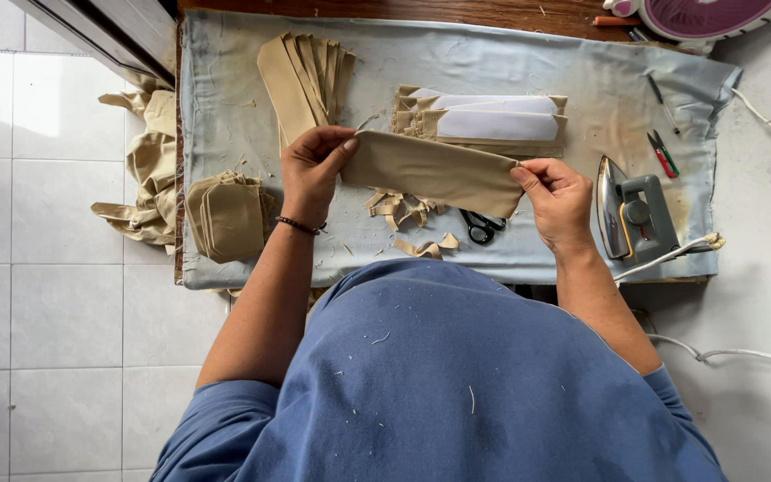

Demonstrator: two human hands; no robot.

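- Over the padded ironing table [225, 54], with its pale blue cover, a person in a blue top holds a long tan fabric strip [430, 171] stretched between both hands, just above the surface.
- The left hand [312, 170] pinches the strip's left end, thumb and fingers closed on the cloth; a dark beaded bracelet [300, 226] sits on that wrist.
- The right hand [557, 198] grips the right end the same way, thumb on top, fingers curled under the cloth.
- The strip runs slightly downhill from left to right and hangs clear of the table.
- Below the strip lie curled tan offcuts [403, 210] and a pair of black-handled scissors [482, 227], partly hidden by the cloth.
- Behind the strip sits a stack of tan pieces topped with white pieces [493, 116], and to its left a fanned pile of long tan strips [303, 76].
- Near the left edge of the table rests a stack of folded tan squares [229, 217]; more tan cloth [149, 170] droops off that side toward the tiled floor [46, 268].
- To the right of the right hand stands a grey electric iron [635, 219], resting on the cover, its white cord [725, 353] trailing off the edge.
- Beyond the iron lie a red and green tool [663, 153] and a thin pen [662, 103].
- A pink fan [707, 16] shows at the top right corner.
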